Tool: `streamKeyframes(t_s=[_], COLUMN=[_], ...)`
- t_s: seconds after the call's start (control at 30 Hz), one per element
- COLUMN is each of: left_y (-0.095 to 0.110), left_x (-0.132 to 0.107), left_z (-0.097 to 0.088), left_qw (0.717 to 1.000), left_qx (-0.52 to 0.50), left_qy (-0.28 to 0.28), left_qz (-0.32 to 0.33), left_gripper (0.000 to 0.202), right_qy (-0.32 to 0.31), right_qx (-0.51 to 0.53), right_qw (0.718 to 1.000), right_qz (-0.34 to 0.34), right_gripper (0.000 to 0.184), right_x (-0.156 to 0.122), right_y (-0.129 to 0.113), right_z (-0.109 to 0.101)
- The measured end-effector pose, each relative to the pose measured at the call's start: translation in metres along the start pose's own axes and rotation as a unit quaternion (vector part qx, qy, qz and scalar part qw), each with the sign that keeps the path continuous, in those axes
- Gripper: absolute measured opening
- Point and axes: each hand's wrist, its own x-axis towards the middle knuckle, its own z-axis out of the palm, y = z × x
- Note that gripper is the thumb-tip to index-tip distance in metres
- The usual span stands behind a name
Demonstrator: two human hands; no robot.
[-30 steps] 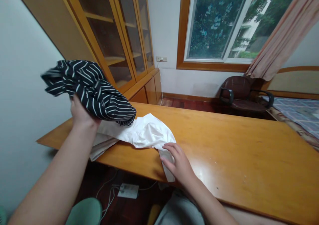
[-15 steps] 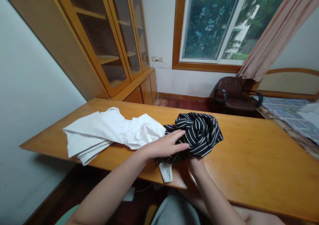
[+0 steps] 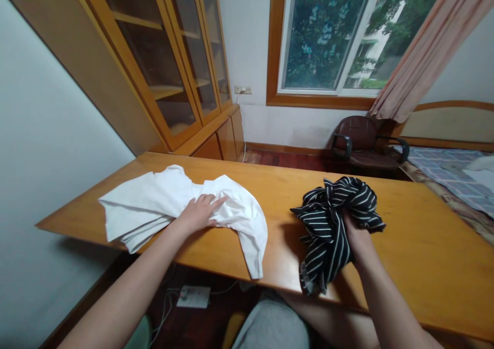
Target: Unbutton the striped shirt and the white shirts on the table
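Note:
A crumpled white garment (image 3: 146, 199) lies across the left half of the wooden table (image 3: 417, 246), one sleeve-like end bending toward the front edge. My left hand (image 3: 197, 212) rests on its middle, thumb and fingers apart on the cloth. To the right, my right hand (image 3: 357, 238) grips a bunched black cloth with white stripes (image 3: 324, 220), probably a garment. Folds of this cloth hide most of the right fingers. Part of it hangs down toward the table's front edge.
A glass-doored cabinet (image 3: 154, 45) stands beyond the table's left end. Behind the table are a dark office chair (image 3: 357, 138) and, at the right, a bed (image 3: 451, 169). A white power strip (image 3: 194, 296) with cables is below the front edge.
My right hand has carried the striped cloth to the right, away from the white garment. My left hand has left the striped cloth and moved left onto the white garment.

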Motion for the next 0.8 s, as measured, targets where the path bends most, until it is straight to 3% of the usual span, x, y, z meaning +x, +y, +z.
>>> streamKeyframes(t_s=[0.13, 0.27, 0.33, 0.47, 0.53, 0.6, 0.67, 0.7, 0.73, 0.8], left_y=[0.009, 0.011, 0.008, 0.009, 0.021, 0.044, 0.075, 0.091, 0.108, 0.136], left_x=[0.006, 0.013, 0.016, 0.019, 0.018, 0.016, 0.013, 0.012, 0.010, 0.008], left_z=[-0.006, -0.008, -0.012, -0.036, -0.057, -0.080, -0.100, -0.108, -0.113, -0.115], left_qw=[1.000, 0.998, 0.994, 0.959, 0.928, 0.900, 0.884, 0.881, 0.876, 0.866], left_qx=[0.005, -0.006, -0.031, -0.142, -0.198, -0.245, -0.282, -0.298, -0.315, -0.343], left_qy=[0.019, 0.061, 0.105, 0.244, 0.313, 0.360, 0.366, 0.350, 0.334, 0.295], left_qz=[0.020, 0.021, 0.006, -0.040, -0.037, 0.000, 0.068, 0.109, 0.149, 0.213], left_gripper=[0.057, 0.026, 0.023, 0.026, 0.027, 0.026, 0.024, 0.024, 0.024, 0.024], right_qy=[-0.050, -0.091, -0.062, 0.079, 0.074, -0.060, -0.180, -0.206, -0.205, -0.159], right_qx=[-0.120, -0.239, -0.271, -0.219, -0.159, -0.068, 0.038, 0.077, 0.107, 0.141], right_qw=[0.988, 0.965, 0.960, 0.961, 0.964, 0.969, 0.962, 0.958, 0.958, 0.966], right_qz=[0.084, 0.065, 0.020, -0.152, -0.202, -0.230, -0.202, -0.183, -0.171, -0.146], right_gripper=[0.058, 0.052, 0.052, 0.040, 0.033, 0.041, 0.075, 0.093, 0.103, 0.100], right_x=[0.019, 0.022, 0.017, -0.008, -0.026, -0.043, -0.055, -0.057, -0.058, -0.052], right_y=[-0.008, -0.012, -0.020, -0.057, -0.080, -0.100, -0.114, -0.118, -0.120, -0.120], right_z=[-0.007, -0.010, -0.014, -0.009, 0.008, 0.034, 0.065, 0.080, 0.093, 0.111])
